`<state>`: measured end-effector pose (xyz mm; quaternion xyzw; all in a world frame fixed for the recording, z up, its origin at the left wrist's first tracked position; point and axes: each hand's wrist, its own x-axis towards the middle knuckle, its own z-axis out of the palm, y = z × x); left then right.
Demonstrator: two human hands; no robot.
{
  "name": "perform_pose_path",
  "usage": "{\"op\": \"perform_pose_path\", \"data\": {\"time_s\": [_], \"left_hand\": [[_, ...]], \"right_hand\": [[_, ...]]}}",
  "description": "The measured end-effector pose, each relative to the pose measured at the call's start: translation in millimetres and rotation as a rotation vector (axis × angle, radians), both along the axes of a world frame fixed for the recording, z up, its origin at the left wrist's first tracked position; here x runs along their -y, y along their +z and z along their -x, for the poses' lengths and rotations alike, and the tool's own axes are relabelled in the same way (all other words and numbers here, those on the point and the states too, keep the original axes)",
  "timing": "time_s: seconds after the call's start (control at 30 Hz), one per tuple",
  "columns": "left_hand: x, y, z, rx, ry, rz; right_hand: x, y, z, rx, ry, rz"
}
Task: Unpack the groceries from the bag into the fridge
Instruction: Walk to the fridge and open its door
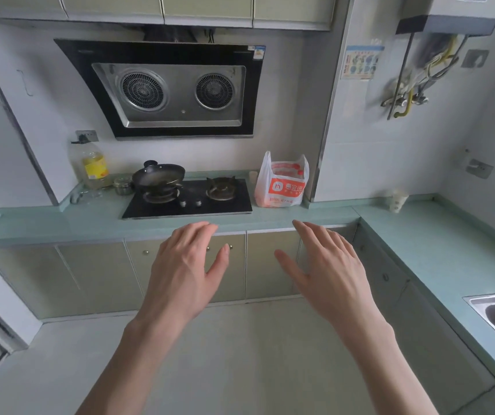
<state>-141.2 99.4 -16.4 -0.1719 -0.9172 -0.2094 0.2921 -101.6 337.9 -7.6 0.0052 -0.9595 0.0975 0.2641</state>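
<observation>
So the grocery bag (282, 182) is sitting on the teal counter (315, 215), a bit right of center in the frame, just beside the right edge of the gas hob (187, 200) and tucked near the wall corner. Its 2 handles stick up and it looks full, something red showing through the plastic.

No fridge anywhere in view, so my guess is the step right now is just reaching in for the bag. Best bet: go for both handles together so it doesn't slump and spill, and lift straight up, away from the hob and the pan (158, 174) at center left.

Left hand (184, 268) and right hand (328, 265) are both out in front, lower center of the frame, palms down, fingers straight and loosely spread, thumbs angled inward. Neither is holding or touching anything; they hang in front of the cabinet doors (258, 265), well short of the bag.
</observation>
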Motion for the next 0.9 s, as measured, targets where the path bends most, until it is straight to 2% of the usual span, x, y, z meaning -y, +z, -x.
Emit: {"op": "perform_pose_path", "data": {"time_s": [0.37,0.9], "left_hand": [[-22,3,72,-0.018,0.210,0.021],[91,-1,166,0.019,0.571,0.049]], "right_hand": [[-28,5,116,0.005,0.217,-0.038],[107,7,285,-0.055,0.586,-0.012]]}}
